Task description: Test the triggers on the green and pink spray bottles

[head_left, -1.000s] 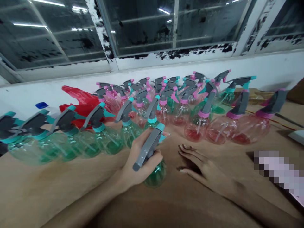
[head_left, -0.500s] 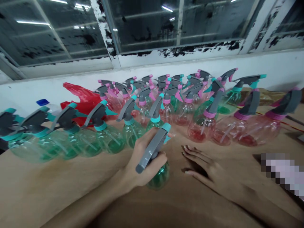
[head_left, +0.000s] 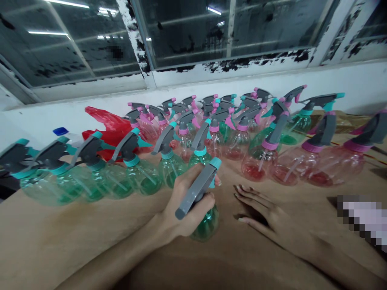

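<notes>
My left hand (head_left: pixel 189 201) is wrapped round the neck of a green spray bottle (head_left: pixel 208 225) with a grey and teal trigger head. That bottle stands upright on the wooden table (head_left: pixel 115 233), and its neck is hidden by my fingers. To the right, my right hand (head_left: pixel 266 213) rests on the tabletop with its fingers stretched out and holds nothing. A row of green spray bottles (head_left: pixel 143 179) runs off to the left of my left hand. Pink spray bottles (head_left: pixel 255 163) stand just beyond my right hand.
Several more pink and green spray bottles crowd behind, near the white wall (head_left: pixel 39 117). A red plastic bag (head_left: pixel 105 125) and a blue-capped bottle (head_left: pixel 60 131) are at the back left. Brown wrapping (head_left: pixel 341 121) lies at the back right; a blurred pale object (head_left: pixel 365 217) is at the right.
The whole view has shifted slightly, with everything a little further right. Both hands keep their poses, the left still round the green spray bottle.
</notes>
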A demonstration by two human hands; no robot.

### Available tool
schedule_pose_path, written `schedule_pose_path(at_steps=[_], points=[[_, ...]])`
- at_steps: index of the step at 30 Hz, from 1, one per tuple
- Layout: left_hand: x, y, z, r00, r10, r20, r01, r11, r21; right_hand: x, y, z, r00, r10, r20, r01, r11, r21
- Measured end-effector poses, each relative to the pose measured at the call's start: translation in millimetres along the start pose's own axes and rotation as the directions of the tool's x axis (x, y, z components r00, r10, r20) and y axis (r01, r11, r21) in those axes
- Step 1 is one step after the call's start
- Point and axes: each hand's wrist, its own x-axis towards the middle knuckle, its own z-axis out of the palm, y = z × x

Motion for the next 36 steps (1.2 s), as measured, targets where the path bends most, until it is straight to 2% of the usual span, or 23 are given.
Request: schedule_pose_path(at_steps=[3, 7, 11, 17, 26, 36], points=[[1, -1, 0.1, 0.997, 0.072, 0.037, -0.074, 0.996, 0.047, 0, 1, 0, 1.000, -0.009, -0.009, 0.009, 1.000, 0.002], [2, -3, 1.2, 0.995, 0.093, 0.023, -0.094, 0.992, 0.078, 0, 0, 0, 1.000, -0.009, 0.006, 0.009, 1.000, -0.016], [1, -5, 3.5, 0.995, 0.093, -0.022, -0.090, 0.992, 0.090, 0, 1, -1, 0.999, -0.004, 0.034, 0.005, 1.000, -0.024], [-1, -10, 5.5, 0.998, 0.052, -0.022, -0.050, 0.995, 0.089, 1, 0, -1, 1.000, -0.006, 0.012, 0.006, 1.000, 0.005], [0, -7, 5.5, 0.998, 0.066, -0.012, -0.064, 0.993, 0.097, 1, -2, -3, 1.000, 0.001, 0.020, -0.001, 1.000, 0.011], [-2, -9, 4.9, 0.999, 0.039, 0.001, -0.039, 0.999, 0.009, 1, -1, -3, 0.999, -0.001, 0.040, 0.001, 1.000, -0.006]])
